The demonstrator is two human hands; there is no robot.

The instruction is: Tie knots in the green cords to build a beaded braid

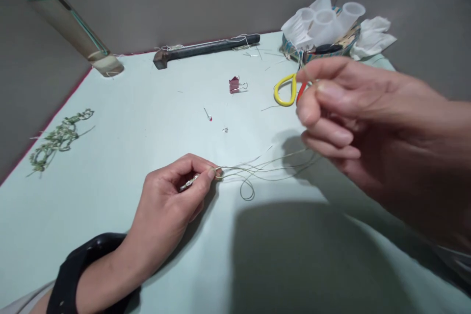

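My left hand rests on the pale green table cover, with thumb and fingers pinched on a knotted cord piece. Thin pale cords trail from that pinch to the right and curl into a small loop. My right hand is raised close to the camera, its thumb and forefinger pressed together; a fine thread may be in the pinch, but I cannot make it out. A black band sits on my left wrist.
Yellow-handled scissors lie behind my right hand. A maroon binder clip, a pin, a dark bar, a tin with clear cups, a finished green knotted strip and a leaning board with teal clamp surround them.
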